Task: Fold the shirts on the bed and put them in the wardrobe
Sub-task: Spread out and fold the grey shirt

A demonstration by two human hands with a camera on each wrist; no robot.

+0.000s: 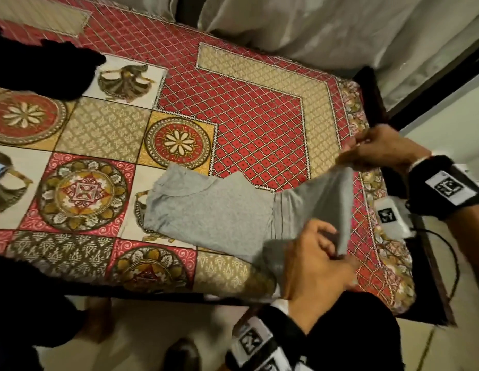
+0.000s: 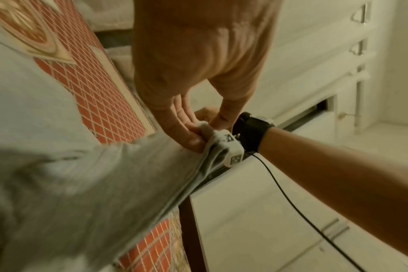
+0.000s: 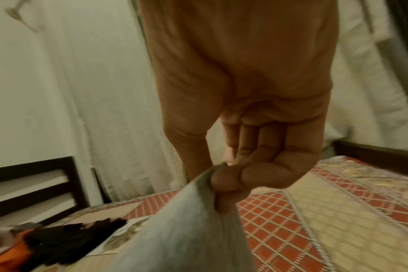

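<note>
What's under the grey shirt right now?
The grey shirt lies on the patterned bedspread, its end lifted by the left hand and right hand. Whatever sits beneath the flat part is covered.

The bed [image 1: 259, 108] carries a patterned bedspread [image 1: 99, 135] of red lattice, beige panels and round flower medallions, with a dark wooden frame [image 1: 372, 84] showing along its far edge at 2 o'clock. A grey shirt [image 1: 211, 212] lies partly flat on the bedspread near the middle, toward 4 o'clock; its end at 3 o'clock is lifted off the surface. A black garment [image 1: 45, 68] lies bunched at 10 o'clock, well apart from the grey shirt. In the right wrist view an orange cloth [image 3: 5, 254] lies just beside the black garment [image 3: 70, 241].
</note>
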